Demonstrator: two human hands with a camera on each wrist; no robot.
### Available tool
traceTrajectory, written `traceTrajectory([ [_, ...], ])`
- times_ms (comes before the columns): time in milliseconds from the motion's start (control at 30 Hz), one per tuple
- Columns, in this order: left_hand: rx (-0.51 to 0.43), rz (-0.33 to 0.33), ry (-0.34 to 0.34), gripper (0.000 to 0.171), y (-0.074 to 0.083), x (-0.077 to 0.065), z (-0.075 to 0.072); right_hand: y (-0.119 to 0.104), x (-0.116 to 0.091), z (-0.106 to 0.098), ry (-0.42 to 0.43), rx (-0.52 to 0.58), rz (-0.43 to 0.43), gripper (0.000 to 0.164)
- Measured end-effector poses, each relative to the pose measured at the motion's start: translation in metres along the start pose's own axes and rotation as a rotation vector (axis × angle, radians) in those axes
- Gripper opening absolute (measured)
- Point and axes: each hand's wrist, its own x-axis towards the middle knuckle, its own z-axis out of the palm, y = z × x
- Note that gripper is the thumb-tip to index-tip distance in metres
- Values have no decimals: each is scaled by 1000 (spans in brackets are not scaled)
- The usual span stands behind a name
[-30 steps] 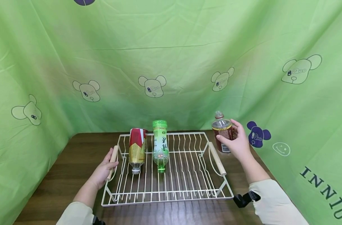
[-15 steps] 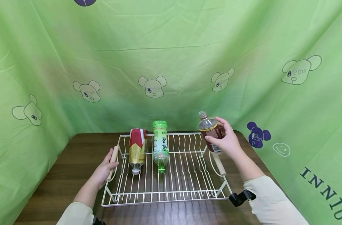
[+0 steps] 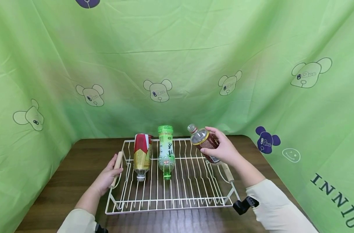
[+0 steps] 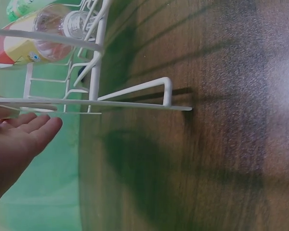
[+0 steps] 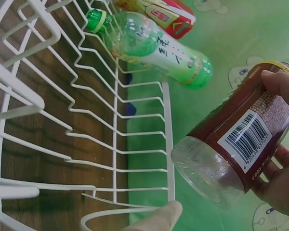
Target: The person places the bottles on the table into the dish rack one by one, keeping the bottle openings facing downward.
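Observation:
My left hand [image 3: 107, 176] holds the left wooden handle [image 3: 118, 161] of a white wire dish rack [image 3: 165, 210], thumb on one side and fingers on the other. In the left wrist view, the fingers [image 4: 36, 132] look fairly straight beneath the handle. My right hand [image 3: 224, 150] grips an uncapped clear plastic bottle [image 3: 200, 138] with a dark red label, tilted with its neck to the upper left, above the rack's right part. Its base and barcode show in the right wrist view. Two bottles lie upside down in the rack: a red-and-gold one [image 3: 142, 152] and a green one [image 3: 166, 150].
The rack stands on a dark wooden table [image 3: 63, 174]. Its right wooden handle [image 3: 228, 173] is below my right hand. A green curtain [image 3: 188, 64] with printed mouse-like heads surrounds the back and sides.
My right hand has lifted the red-labelled bottle from the table right of the rack and moved it left over the rack, tilting it more. My left hand and the other bottles stay put.

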Motion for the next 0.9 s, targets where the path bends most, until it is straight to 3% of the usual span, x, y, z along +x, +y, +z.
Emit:
traceTrajectory([
  [267,136,35,54,82,16,-2,-1,-5,2,14,-75,-49,-34,80],
  [533,294,157,116,80,57,-5,12,-13,5,31,-139,-101,-85,78],
  [667,333,260,71,78,78,-8,28,-16,6,39,-177,-119,-113,78],
  [800,367,392,-19,81,91,-10,47,-20,6,46,-221,-143,-115,79],
  [900,377,443,-85,83,97,-8,62,-24,5,49,-255,-149,-122,80],
])
